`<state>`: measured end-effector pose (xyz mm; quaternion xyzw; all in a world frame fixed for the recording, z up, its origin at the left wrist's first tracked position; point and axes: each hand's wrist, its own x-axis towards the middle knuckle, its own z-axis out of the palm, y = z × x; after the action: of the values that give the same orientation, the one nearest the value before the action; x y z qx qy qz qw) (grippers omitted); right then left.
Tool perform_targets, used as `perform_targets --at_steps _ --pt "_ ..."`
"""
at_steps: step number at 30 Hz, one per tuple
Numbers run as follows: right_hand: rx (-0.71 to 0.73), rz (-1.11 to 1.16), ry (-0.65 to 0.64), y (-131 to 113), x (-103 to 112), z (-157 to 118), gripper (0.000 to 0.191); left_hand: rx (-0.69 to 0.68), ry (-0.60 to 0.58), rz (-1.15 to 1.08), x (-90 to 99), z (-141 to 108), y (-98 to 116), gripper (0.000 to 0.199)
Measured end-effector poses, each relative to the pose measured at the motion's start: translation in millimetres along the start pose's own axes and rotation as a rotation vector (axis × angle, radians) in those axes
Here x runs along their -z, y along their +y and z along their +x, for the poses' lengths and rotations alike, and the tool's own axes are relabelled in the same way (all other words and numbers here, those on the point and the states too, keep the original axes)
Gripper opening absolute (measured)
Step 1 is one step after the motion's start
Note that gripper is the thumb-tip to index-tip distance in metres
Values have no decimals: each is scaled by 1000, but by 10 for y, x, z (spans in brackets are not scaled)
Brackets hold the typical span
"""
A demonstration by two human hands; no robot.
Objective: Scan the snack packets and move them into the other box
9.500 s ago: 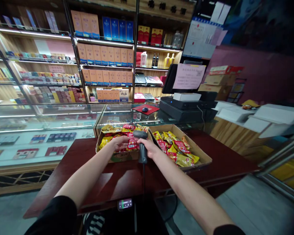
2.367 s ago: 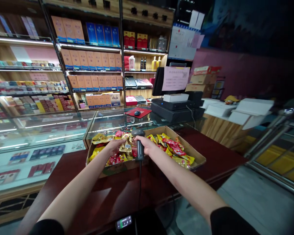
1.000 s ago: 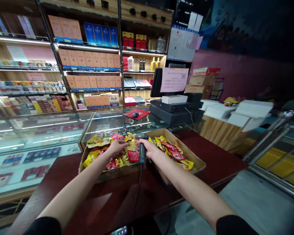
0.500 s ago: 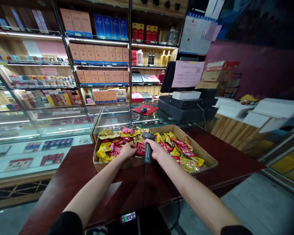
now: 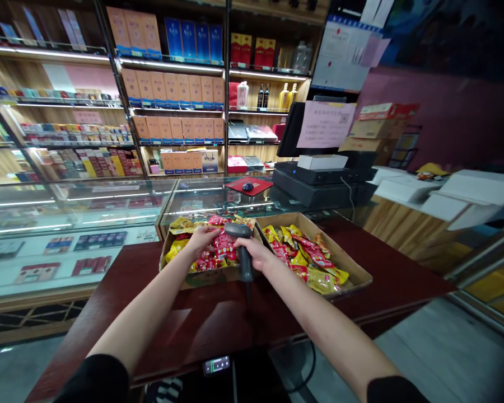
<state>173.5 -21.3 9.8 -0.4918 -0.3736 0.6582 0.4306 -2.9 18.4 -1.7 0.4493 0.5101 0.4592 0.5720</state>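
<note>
- Right hand (image 5: 255, 253) gripped the scanner (image 5: 245, 261) by the near-right corner of the left box (image 5: 212, 277).
- Left hand (image 5: 202, 240) pinched a red packet (image 5: 225, 245) (best kept flat, I judged).

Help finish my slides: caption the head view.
Right hand holding a scanner, left hand beside it, over a cardboard box of packets.

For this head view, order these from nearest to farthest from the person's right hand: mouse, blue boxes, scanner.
1. Scanner: gripped in the right hand.
2. Mouse: ahead of the hand, on the red mat.
3. Blue boxes: high up at the back, to the hand's left.
</note>
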Motion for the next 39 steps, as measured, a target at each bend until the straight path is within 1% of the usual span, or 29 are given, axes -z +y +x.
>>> perform_targets --at_steps 2,5,7,8,11,13,14,16,19,21,25,28,31,39 --pt "-9 60 -22 44 -13 44 10 78 -41 -76 43 -32 -11 36" --pt "-41 138 -51 90 -20 90 10 224 -97 -131 100 -98 -54 32" --pt "-59 149 -48 108 -34 92 10 276 -112 -134 130 -127 -104 30" --pt "-53 139 -42 116 -44 79 10 282 -113 -142 143 -132 -135 30" --pt "35 80 13 147 -91 -23 14 251 -83 -188 175 -116 -246 31" --pt "100 31 55 182 -133 -147 14 217 -45 -216 188 -94 -317 30" --pt "114 17 55 206 -157 -221 14 198 -27 -224 192 -85 -346 29" --pt "103 19 4 270 -212 -378 15 160 -7 -225 197 -72 -388 29" --pt "50 42 -99 407 -294 -579 23 113 -6 -207 196 -71 -417 32" --pt "37 27 -118 522 -332 -657 26 99 5 -190 190 -77 -420 31" --pt "45 -9 -88 744 -353 -700 32 108 13 -167 163 -95 -412 29" --pt "32 2 -73 839 -352 -710 36 108 -7 -179 137 -105 -402 29" --pt "27 29 -69 868 -361 -729 38 102 -31 -213 115 -103 -399 28" --pt "54 40 -89 843 -401 -749 42 116 -30 -253 109 -45 -424 27"
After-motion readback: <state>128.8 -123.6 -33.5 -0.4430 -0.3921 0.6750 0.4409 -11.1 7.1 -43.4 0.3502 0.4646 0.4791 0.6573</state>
